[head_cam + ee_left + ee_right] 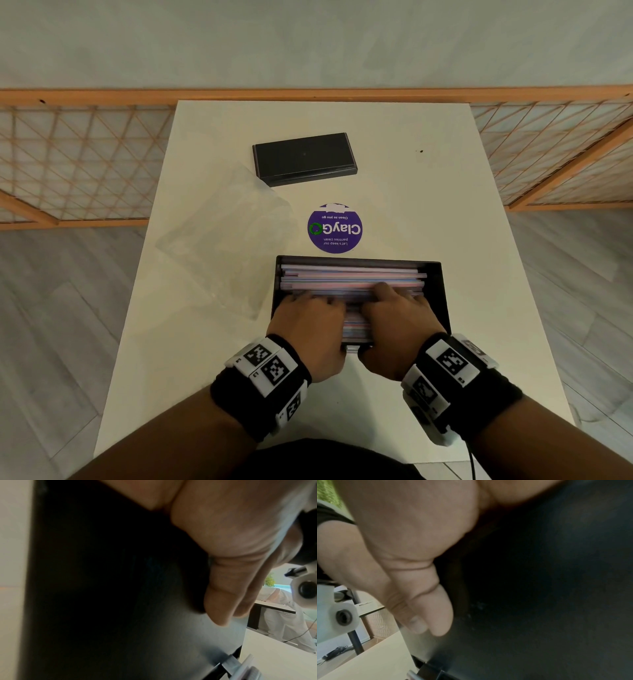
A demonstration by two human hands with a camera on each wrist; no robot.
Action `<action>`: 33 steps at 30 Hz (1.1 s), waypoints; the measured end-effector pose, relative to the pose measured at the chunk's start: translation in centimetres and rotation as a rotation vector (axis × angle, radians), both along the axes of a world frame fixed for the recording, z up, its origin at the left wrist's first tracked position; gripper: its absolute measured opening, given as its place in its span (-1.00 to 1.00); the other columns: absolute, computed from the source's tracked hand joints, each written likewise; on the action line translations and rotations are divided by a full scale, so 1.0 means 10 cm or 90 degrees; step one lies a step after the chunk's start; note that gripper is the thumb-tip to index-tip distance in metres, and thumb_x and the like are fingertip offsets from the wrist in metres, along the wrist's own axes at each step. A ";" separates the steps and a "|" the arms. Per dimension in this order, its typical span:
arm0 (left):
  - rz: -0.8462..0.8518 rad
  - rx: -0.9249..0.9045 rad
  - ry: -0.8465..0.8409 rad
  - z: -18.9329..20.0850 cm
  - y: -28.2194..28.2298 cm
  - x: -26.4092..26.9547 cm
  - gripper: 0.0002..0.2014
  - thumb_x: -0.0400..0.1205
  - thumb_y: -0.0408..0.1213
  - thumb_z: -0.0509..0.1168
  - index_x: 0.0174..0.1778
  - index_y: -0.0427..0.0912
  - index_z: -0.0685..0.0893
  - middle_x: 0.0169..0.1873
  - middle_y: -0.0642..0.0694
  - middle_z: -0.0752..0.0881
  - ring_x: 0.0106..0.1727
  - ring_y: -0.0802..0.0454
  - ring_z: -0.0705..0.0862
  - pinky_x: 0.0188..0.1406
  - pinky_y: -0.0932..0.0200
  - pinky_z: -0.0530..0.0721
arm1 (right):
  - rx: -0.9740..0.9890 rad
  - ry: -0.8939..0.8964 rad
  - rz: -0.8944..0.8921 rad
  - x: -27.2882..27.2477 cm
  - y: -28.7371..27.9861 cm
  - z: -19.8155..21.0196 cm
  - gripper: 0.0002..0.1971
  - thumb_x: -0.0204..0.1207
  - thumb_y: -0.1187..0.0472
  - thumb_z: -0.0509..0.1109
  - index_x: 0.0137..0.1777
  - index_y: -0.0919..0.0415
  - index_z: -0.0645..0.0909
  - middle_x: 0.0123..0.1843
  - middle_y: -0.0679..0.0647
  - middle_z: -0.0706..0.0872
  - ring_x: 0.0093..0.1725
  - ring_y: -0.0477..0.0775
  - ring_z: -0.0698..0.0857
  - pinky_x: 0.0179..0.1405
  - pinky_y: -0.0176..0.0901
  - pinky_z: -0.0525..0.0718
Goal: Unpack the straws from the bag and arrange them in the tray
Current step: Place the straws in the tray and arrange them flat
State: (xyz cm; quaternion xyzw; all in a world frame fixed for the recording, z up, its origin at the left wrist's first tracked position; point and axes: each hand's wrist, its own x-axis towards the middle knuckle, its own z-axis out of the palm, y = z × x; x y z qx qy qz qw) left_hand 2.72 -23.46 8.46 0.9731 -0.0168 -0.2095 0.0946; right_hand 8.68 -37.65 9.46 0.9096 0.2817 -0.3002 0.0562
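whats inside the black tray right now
Pastel straws lie lengthwise in the black tray. The left hand and right hand cover the near ones, so the tray floor is hidden.

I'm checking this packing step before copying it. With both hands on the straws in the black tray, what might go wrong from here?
1. The straws look heaped; pressing with the left hand and right hand might kink some.
2. A few ends poke out at the tray's near edge and could slip onto the table.
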 end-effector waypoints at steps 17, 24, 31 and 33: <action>-0.001 0.010 0.012 0.00 -0.01 -0.03 -0.62 0.61 0.06 0.36 0.30 0.00 0.69 0.27 -0.05 0.64 0.32 -0.10 0.64 0.39 -0.07 0.61 | 0.014 -0.020 -0.008 -0.05 0.00 0.03 -0.54 0.33 -0.07 0.35 0.26 -0.05 0.54 0.15 -0.07 0.73 0.25 0.13 0.67 0.47 0.07 0.41; 0.013 -0.011 -0.019 0.00 -0.01 -0.04 -0.52 0.60 0.02 0.37 0.41 -0.03 0.50 0.16 -0.07 0.78 0.17 -0.16 0.77 0.27 -0.01 0.69 | 0.017 -0.015 0.008 -0.06 -0.02 0.01 -0.48 0.33 -0.09 0.34 0.34 -0.09 0.54 0.30 -0.04 0.60 0.36 0.16 0.57 0.48 0.12 0.38; -0.005 0.006 -0.008 0.00 -0.01 -0.04 -0.65 0.64 0.04 0.36 0.29 -0.02 0.70 0.27 -0.05 0.66 0.31 -0.08 0.65 0.39 -0.04 0.61 | 0.026 -0.021 0.007 -0.06 -0.02 0.00 -0.56 0.33 -0.05 0.34 0.24 -0.05 0.53 0.13 -0.04 0.74 0.21 0.16 0.68 0.42 0.07 0.45; -0.003 -0.006 -0.025 0.00 -0.01 -0.05 -0.59 0.64 0.02 0.37 0.38 -0.02 0.62 0.27 -0.05 0.72 0.29 -0.09 0.70 0.39 -0.02 0.64 | 0.033 -0.024 0.008 -0.08 -0.03 0.01 -0.53 0.34 -0.04 0.33 0.28 -0.05 0.46 0.10 -0.02 0.76 0.17 0.17 0.71 0.42 0.05 0.45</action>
